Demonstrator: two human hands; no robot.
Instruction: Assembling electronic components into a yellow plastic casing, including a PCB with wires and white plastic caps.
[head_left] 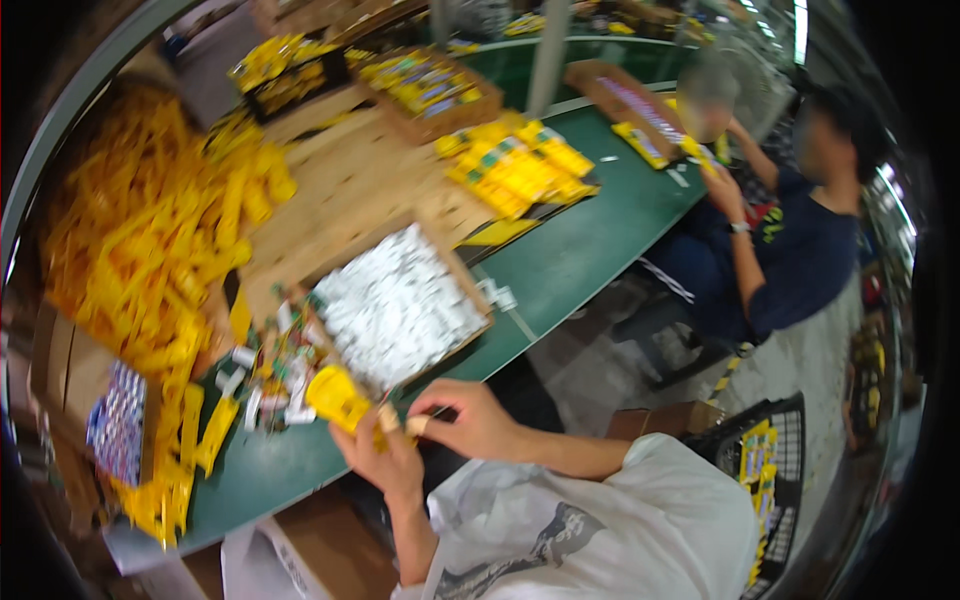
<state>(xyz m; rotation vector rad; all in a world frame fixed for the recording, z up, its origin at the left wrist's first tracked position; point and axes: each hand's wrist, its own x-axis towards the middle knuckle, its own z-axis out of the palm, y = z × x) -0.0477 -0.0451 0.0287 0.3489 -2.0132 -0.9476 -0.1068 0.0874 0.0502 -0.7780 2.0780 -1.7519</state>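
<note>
Green covers our long table (560, 270), which we see slanting from the lower left of the frame to the upper right. Across the left side we have a big heap of yellow straps (140, 240), and at the upper right we see a seated person in a dark shirt (800, 240). Near the centre stands our cardboard box (462, 272), filled with small white pieces (400, 300); above it, we see a stack of yellow packs (520, 165). Left of the box's lower corner lie mixed small parts (280, 375). Just below the box, our right hand (465, 415) curls, thumb and forefinger near each other; we cannot tell whether they pinch anything. Our left hand (385, 460) beside it grips a yellow piece (335, 395) between thumb and fingers, its wide end sticking out toward the upper left, over the table's near edge.
</note>
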